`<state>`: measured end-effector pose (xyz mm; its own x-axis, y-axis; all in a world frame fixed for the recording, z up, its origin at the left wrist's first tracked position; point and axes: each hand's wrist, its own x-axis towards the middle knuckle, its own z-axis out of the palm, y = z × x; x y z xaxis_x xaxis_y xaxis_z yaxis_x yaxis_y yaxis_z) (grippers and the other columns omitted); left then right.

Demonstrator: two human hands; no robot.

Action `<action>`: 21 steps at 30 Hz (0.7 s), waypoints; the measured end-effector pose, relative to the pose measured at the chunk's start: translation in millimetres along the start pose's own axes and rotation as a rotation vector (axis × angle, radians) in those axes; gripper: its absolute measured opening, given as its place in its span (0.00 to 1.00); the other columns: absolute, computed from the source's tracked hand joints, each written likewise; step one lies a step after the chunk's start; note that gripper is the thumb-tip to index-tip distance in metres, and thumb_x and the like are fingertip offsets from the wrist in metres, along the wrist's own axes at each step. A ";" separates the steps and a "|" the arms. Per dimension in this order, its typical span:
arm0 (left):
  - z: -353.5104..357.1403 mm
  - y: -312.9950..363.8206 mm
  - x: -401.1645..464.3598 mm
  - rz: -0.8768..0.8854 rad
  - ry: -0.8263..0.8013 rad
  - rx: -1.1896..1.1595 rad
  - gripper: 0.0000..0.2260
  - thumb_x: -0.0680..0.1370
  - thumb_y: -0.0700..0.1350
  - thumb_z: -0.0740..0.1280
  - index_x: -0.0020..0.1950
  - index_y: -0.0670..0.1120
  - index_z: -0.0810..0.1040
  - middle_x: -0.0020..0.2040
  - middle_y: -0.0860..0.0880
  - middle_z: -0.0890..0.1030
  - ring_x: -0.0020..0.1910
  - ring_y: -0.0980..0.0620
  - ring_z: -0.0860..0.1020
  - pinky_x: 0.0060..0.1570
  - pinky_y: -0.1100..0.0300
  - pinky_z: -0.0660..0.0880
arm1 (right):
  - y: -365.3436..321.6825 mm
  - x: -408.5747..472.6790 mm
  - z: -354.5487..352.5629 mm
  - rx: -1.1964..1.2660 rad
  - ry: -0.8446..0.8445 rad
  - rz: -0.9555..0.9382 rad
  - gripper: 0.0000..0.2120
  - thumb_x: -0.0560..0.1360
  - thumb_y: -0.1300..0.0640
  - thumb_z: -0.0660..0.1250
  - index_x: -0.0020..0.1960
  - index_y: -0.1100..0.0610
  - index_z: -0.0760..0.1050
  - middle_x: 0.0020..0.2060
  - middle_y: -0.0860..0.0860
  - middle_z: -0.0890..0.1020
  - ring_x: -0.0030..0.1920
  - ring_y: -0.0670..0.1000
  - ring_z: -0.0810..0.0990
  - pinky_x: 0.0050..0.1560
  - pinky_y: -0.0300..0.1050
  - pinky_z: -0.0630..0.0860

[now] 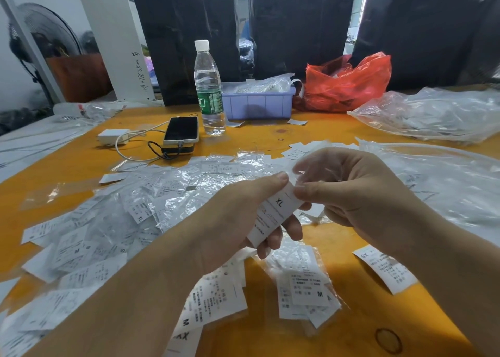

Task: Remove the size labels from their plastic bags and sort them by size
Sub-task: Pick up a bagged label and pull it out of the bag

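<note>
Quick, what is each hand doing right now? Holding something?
Left hand: holds a stack of XL labels, thumb on top.
Right hand: pinches the top end of those labels, with some clear plastic bag in its fingers.

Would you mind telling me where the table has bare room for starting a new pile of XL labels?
Bare table lies between the phone, blue tray and the bagged labels. Another free patch sits by the near right edge, between the M labels and SX label. The centre-left is crowded, and clear bags cover the right.
</note>
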<state>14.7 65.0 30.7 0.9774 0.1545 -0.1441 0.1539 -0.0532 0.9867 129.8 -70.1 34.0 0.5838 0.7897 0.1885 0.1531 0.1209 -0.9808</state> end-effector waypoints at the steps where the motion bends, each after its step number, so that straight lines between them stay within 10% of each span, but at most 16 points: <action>1: 0.3 0.8 0.5 -0.003 0.006 0.007 0.21 0.75 0.56 0.59 0.57 0.40 0.76 0.37 0.45 0.82 0.29 0.52 0.75 0.27 0.62 0.72 | -0.2 0.2 -0.8 -0.002 0.013 -0.005 0.07 0.70 0.71 0.71 0.47 0.65 0.77 0.36 0.62 0.82 0.22 0.42 0.74 0.21 0.31 0.66; 6: -4.2 -0.9 4.3 0.056 0.105 0.060 0.08 0.81 0.42 0.61 0.55 0.41 0.77 0.40 0.46 0.84 0.33 0.51 0.79 0.32 0.59 0.77 | -0.4 2.0 -4.5 -0.041 0.087 -0.012 0.05 0.70 0.69 0.72 0.43 0.62 0.79 0.39 0.59 0.84 0.20 0.41 0.71 0.21 0.31 0.65; 21: -3.5 -5.5 5.7 0.208 0.229 0.129 0.07 0.81 0.44 0.62 0.48 0.45 0.78 0.37 0.48 0.84 0.31 0.54 0.80 0.30 0.62 0.78 | 2.6 0.0 0.0 -0.093 -0.006 0.046 0.12 0.72 0.66 0.71 0.54 0.66 0.78 0.21 0.45 0.75 0.19 0.43 0.61 0.19 0.35 0.60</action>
<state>18.9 69.7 24.7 0.9340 0.3444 0.0947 -0.0143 -0.2287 0.9734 130.1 -69.8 31.4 0.5872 0.7968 0.1425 0.1996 0.0281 -0.9795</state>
